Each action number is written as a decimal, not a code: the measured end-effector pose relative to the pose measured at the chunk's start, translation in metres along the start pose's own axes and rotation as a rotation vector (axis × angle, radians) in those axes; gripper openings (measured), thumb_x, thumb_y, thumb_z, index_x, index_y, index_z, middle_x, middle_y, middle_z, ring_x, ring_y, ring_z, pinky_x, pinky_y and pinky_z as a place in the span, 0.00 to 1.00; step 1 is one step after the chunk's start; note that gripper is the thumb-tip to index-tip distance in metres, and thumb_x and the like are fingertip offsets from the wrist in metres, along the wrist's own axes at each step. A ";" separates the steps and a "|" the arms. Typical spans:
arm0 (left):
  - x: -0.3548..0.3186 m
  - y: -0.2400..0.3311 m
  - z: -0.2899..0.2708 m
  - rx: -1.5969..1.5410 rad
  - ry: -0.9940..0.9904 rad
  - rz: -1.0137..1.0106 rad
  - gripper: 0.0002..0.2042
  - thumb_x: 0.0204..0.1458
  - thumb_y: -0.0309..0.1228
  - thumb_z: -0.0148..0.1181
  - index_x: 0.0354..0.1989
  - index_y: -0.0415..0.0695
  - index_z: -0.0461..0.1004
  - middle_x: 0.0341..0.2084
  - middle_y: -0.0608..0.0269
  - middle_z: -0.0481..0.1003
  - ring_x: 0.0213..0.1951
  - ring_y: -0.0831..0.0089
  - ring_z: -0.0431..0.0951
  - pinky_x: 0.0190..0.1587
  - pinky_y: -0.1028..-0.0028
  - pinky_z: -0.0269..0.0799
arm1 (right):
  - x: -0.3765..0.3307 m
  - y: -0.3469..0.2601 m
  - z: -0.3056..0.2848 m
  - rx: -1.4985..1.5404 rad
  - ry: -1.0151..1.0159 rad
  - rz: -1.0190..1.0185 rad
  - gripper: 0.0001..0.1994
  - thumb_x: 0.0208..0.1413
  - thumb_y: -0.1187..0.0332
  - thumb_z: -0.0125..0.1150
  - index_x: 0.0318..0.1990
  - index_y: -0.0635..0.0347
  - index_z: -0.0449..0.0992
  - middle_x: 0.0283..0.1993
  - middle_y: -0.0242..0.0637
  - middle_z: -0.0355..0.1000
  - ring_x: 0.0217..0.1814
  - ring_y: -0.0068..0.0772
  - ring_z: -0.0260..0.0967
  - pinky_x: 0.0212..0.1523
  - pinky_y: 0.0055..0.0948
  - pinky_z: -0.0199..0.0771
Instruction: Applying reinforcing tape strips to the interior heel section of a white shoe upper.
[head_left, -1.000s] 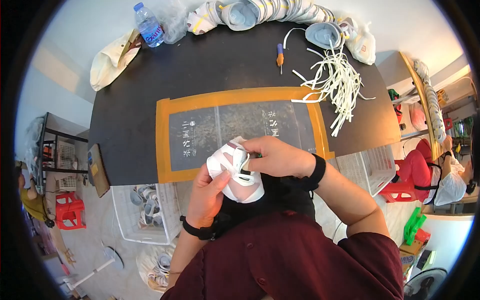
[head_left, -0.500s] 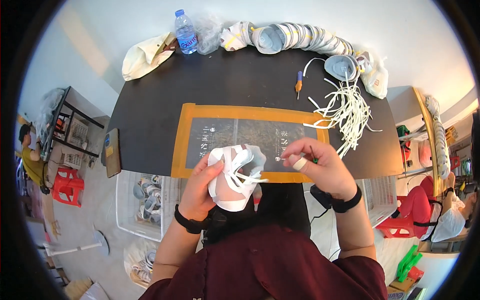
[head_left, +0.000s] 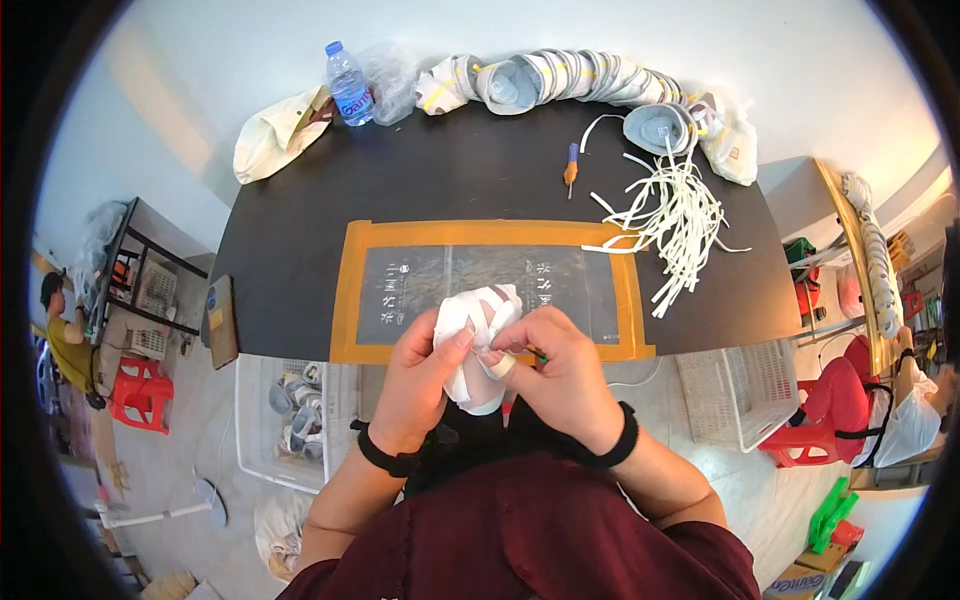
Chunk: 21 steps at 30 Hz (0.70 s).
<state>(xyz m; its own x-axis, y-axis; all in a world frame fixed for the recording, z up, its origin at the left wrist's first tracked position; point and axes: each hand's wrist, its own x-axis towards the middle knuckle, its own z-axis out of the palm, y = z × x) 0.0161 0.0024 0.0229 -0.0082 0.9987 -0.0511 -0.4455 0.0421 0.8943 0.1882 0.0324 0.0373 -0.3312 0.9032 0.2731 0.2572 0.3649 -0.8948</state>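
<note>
A white shoe upper (head_left: pixel 468 384) with crossed straps is held above the near edge of the table, over my lap. My left hand (head_left: pixel 412 385) is closed around its left side, thumb pressed on the front. At the upper's right side, my right hand (head_left: pixel 562 372) is closed, its fingertips touching the straps. A small green-ended tool (head_left: pixel 541 356) shows between the right fingers; the rest of it is hidden. Taped onto the dark table (head_left: pixel 280 300) just beyond my hands is a clear sheet with a tan tape border (head_left: pixel 440 233).
White strips (head_left: pixel 680 215) lie in a heap at the right, near a small screwdriver (head_left: pixel 571 170). Along the wall stand a row of nested shoe uppers (head_left: pixel 590 78), a water bottle (head_left: pixel 349 85) and a cloth bag (head_left: pixel 280 135). Crates (head_left: pixel 725 395) stand below; other people sit at both sides.
My right hand has moved left to the shoe upper, and its fingers now touch the straps. The upper is turned and sits more upright. The whole view has shifted slightly.
</note>
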 end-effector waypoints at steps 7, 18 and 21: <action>-0.005 -0.008 0.003 0.239 0.042 0.183 0.13 0.61 0.32 0.56 0.50 0.38 0.72 0.40 0.68 0.72 0.42 0.84 0.70 0.43 0.81 0.66 | -0.001 0.003 0.014 -0.011 0.070 0.049 0.09 0.50 0.71 0.71 0.29 0.60 0.73 0.29 0.31 0.66 0.30 0.26 0.63 0.31 0.26 0.66; -0.005 -0.010 -0.003 0.486 0.076 0.330 0.13 0.60 0.30 0.57 0.50 0.36 0.73 0.41 0.62 0.71 0.41 0.77 0.72 0.44 0.76 0.68 | -0.006 0.015 0.030 0.135 -0.013 0.116 0.07 0.53 0.73 0.65 0.32 0.62 0.71 0.31 0.37 0.68 0.32 0.31 0.66 0.33 0.29 0.68; -0.004 -0.006 -0.008 0.439 0.029 0.256 0.13 0.60 0.30 0.57 0.50 0.36 0.73 0.41 0.62 0.72 0.41 0.77 0.72 0.43 0.76 0.68 | -0.005 0.015 0.025 0.283 -0.119 0.215 0.07 0.52 0.74 0.65 0.32 0.63 0.70 0.31 0.34 0.67 0.31 0.25 0.65 0.32 0.26 0.68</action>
<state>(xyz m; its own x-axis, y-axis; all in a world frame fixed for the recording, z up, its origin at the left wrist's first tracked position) 0.0115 -0.0025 0.0147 -0.0953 0.9776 0.1879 -0.0077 -0.1895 0.9819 0.1707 0.0280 0.0138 -0.4048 0.9135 0.0407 0.0768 0.0783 -0.9940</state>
